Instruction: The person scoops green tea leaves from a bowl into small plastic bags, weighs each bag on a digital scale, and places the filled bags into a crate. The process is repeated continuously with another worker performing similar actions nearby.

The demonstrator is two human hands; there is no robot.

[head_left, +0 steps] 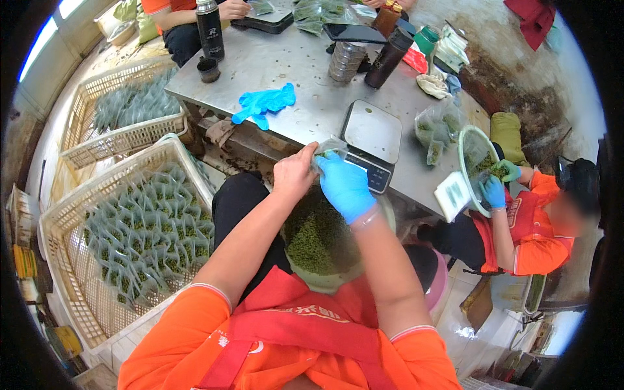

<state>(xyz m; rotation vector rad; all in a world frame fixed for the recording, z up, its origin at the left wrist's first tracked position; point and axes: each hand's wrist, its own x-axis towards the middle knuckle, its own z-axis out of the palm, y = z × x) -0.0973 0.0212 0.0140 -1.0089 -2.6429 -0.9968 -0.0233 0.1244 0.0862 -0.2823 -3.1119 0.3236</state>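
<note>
My bare left hand [296, 170] and my blue-gloved right hand [346, 187] meet over the table's near edge. Between them is a small clear plastic bag [333, 145], pinched by the fingers of both; its contents are mostly hidden. Right behind the bag lies a digital scale [372, 132] with a bare steel pan. Below my hands, a pale basin [320, 284] at my lap holds a heap of small green berries or grains [315, 244]. My right forearm covers part of the basin.
Left of me, a plastic crate [68, 276] holds rows of filled bags [146, 234]; another crate [123, 146] stands behind. A blue glove [265, 104], flask [210, 32] and dark bottle [390, 57] are on the steel table [312, 107]. At right, a gloved co-worker [533, 221] handles a basin [465, 166].
</note>
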